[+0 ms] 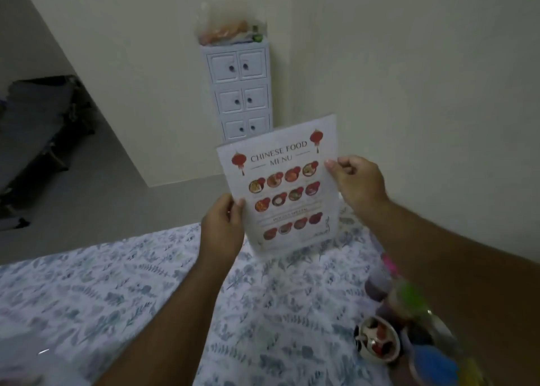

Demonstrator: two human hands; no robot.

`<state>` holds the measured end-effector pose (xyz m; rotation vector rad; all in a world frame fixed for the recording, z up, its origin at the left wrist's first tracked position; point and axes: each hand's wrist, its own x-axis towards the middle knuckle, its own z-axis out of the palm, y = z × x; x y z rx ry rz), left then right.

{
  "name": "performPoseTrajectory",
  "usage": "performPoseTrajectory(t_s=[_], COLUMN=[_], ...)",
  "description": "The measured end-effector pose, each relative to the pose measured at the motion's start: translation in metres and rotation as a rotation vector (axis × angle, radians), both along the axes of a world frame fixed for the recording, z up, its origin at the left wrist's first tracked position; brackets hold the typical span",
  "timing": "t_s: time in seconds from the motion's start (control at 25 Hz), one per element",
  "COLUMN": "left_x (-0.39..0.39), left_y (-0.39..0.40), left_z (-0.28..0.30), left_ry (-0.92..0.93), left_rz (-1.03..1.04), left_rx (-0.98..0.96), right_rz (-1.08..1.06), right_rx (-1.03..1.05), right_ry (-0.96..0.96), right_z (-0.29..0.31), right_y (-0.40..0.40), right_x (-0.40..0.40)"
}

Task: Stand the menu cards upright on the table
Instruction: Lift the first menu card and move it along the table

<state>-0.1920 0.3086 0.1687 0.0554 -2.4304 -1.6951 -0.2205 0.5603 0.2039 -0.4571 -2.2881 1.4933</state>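
With our left hand [223,225] and right hand [358,182] pinching the white printed paper menu card [280,187] by its sides, we should lower its bottom edge squarely onto the leaf-patterned tablecloth [117,292].

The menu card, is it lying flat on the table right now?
No, the menu card is held upright by the left hand and right hand.

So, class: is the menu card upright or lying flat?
Upright. The menu card is held by the left hand and right hand, its bottom edge near the tablecloth; contact unclear.
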Motion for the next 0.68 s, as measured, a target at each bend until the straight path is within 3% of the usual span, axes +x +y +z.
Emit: performPoseTrajectory(t_s=[0.32, 0.52, 0.68], left_x=[-0.131, -0.142, -0.145], left_y=[0.127, 0.147, 0.146], left_z=[-0.066, -0.106, -0.108], left_ry=[-0.11, -0.129, -0.128], left_rz=[-0.058, -0.069, -0.076], left_rx=[0.063, 0.008, -0.028], right_rz=[-0.063, -0.088, -0.098], right_rx=[-0.098, -0.079, 0.015], right_ry=[-0.047, -0.049, 0.01], right_z=[-0.079, -0.133, -0.137], right_y=[0.13, 0.151, 0.146], right_x=[-0.104, -0.118, -0.119])
